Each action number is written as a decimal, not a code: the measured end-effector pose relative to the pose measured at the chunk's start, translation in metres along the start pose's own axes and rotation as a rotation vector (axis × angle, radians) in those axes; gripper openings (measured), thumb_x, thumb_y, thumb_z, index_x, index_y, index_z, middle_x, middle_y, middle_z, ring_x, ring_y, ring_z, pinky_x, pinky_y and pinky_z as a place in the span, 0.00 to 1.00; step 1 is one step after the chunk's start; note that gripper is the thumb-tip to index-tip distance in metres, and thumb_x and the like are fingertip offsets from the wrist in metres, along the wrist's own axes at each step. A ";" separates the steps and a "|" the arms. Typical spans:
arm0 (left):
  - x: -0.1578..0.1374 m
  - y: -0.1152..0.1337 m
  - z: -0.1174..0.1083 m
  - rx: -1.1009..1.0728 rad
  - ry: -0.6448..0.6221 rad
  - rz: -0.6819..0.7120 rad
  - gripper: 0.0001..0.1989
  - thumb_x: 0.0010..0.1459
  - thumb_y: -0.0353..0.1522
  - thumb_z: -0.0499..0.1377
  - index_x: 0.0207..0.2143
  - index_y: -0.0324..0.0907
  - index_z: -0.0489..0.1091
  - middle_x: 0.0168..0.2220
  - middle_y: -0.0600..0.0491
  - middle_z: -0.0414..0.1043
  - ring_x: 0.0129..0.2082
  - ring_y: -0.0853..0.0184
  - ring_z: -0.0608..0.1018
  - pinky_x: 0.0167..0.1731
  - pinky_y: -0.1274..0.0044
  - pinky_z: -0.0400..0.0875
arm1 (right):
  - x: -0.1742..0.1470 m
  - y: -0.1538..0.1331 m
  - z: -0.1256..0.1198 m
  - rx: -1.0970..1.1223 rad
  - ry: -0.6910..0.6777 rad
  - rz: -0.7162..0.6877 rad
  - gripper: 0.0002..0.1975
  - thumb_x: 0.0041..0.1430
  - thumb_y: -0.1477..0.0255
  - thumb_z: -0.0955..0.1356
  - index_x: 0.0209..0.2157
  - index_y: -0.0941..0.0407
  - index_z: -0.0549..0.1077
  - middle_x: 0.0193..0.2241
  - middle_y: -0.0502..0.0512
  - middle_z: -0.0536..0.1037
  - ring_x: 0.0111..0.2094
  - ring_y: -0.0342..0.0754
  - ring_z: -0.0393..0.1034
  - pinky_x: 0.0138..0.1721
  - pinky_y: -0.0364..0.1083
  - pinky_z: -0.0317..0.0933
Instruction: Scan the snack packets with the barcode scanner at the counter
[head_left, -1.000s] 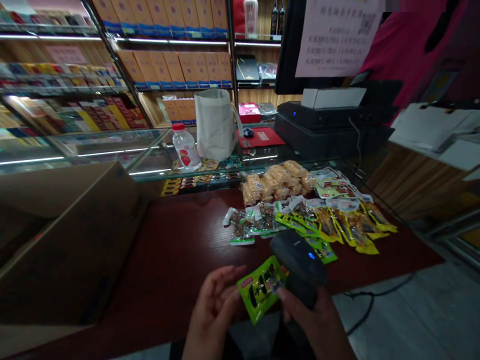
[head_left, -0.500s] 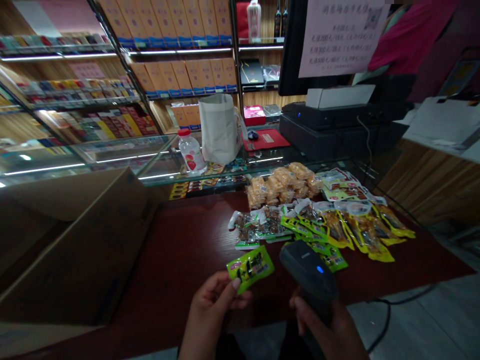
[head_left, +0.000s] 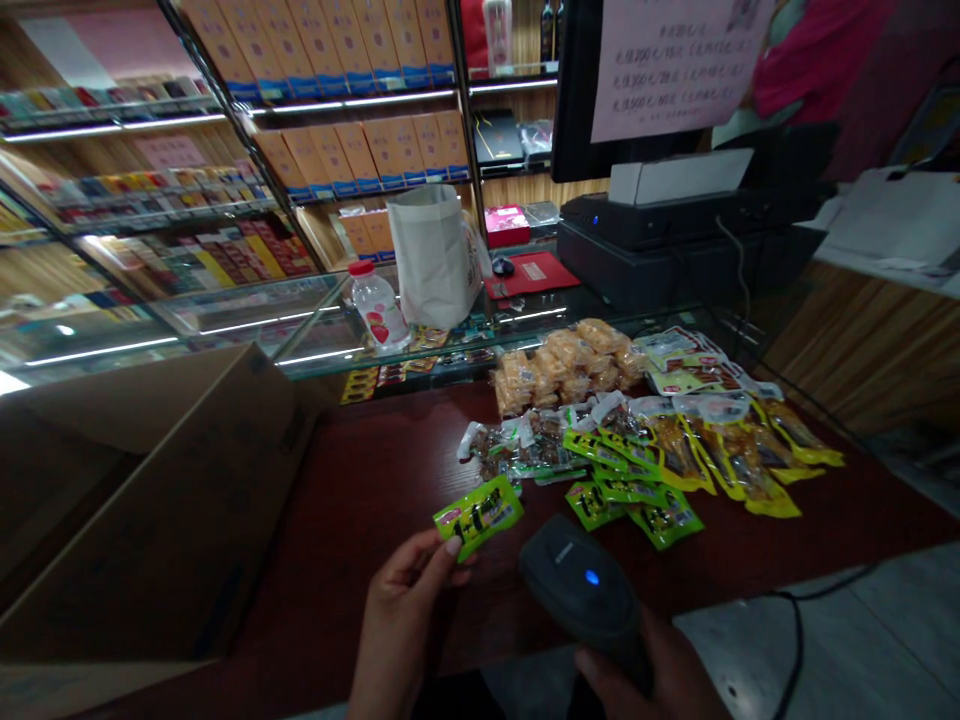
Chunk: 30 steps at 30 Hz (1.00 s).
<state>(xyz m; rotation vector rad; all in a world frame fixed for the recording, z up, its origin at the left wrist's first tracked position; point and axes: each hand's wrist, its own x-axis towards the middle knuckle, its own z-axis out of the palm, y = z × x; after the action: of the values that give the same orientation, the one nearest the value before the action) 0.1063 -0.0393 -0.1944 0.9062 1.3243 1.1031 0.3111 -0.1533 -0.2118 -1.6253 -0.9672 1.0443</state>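
Observation:
A small green snack packet point(head_left: 480, 517) is pinched by its lower left corner between the thumb and fingers of my left hand point(head_left: 409, 590), held above the dark red table. My right hand point(head_left: 645, 665) wraps round the handle of a black barcode scanner point(head_left: 574, 580) with a lit blue light. The scanner's head points up and left, near the packet but apart from it. Just beyond lie more green packets point(head_left: 630, 480), clear packs of dark brown snacks point(head_left: 517, 445) and yellow-edged pouches point(head_left: 731, 455).
An open cardboard box point(head_left: 225, 500) stands at the left. Wrapped tan snacks point(head_left: 559, 370) are piled at the table's back. Behind, a glass counter holds a bottle point(head_left: 379, 310), a white bag point(head_left: 431, 255) and a monitor point(head_left: 574, 100). A person in pink point(head_left: 817, 60) is at the upper right.
My left hand has moved slightly left with the green packet. The scanner in my right hand has shifted left and lower, uncovering more of the green packets on the table.

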 end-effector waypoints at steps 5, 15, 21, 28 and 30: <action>0.001 0.000 0.001 -0.020 0.032 0.018 0.18 0.40 0.40 0.75 0.32 0.40 0.80 0.28 0.54 0.80 0.28 0.67 0.80 0.29 0.80 0.77 | 0.003 -0.002 -0.001 0.059 -0.082 -0.080 0.24 0.50 0.62 0.73 0.48 0.56 0.79 0.43 0.60 0.84 0.46 0.62 0.77 0.49 0.51 0.69; 0.000 0.002 0.007 0.009 0.032 0.008 0.17 0.37 0.40 0.75 0.29 0.40 0.80 0.28 0.53 0.80 0.28 0.66 0.81 0.30 0.80 0.77 | 0.001 0.005 -0.001 -0.042 -0.028 -0.149 0.32 0.57 0.51 0.71 0.53 0.61 0.77 0.49 0.65 0.81 0.50 0.62 0.76 0.51 0.49 0.69; 0.002 -0.003 0.008 -0.002 -0.003 0.016 0.19 0.41 0.40 0.75 0.33 0.39 0.79 0.30 0.52 0.81 0.28 0.67 0.81 0.31 0.80 0.77 | 0.002 -0.007 -0.004 -0.075 -0.059 -0.164 0.47 0.56 0.33 0.58 0.52 0.59 0.78 0.47 0.66 0.81 0.49 0.61 0.76 0.52 0.48 0.67; 0.009 -0.001 0.021 0.028 -0.064 -0.012 0.18 0.42 0.39 0.75 0.33 0.38 0.78 0.30 0.53 0.81 0.27 0.69 0.80 0.28 0.83 0.76 | 0.004 0.005 -0.022 -0.137 -0.038 0.043 0.26 0.53 0.53 0.70 0.45 0.58 0.79 0.32 0.61 0.82 0.33 0.59 0.76 0.40 0.50 0.71; 0.016 0.008 0.034 0.000 -0.069 -0.031 0.20 0.38 0.38 0.76 0.32 0.37 0.77 0.29 0.53 0.80 0.26 0.69 0.80 0.25 0.83 0.76 | 0.004 0.007 -0.027 -0.086 -0.049 0.051 0.20 0.53 0.55 0.71 0.39 0.56 0.79 0.21 0.54 0.78 0.23 0.54 0.73 0.29 0.46 0.69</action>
<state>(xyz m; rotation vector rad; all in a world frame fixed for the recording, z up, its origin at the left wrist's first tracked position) 0.1379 -0.0185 -0.1887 0.9137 1.2777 1.0389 0.3389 -0.1594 -0.2136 -1.7091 -1.0206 1.0945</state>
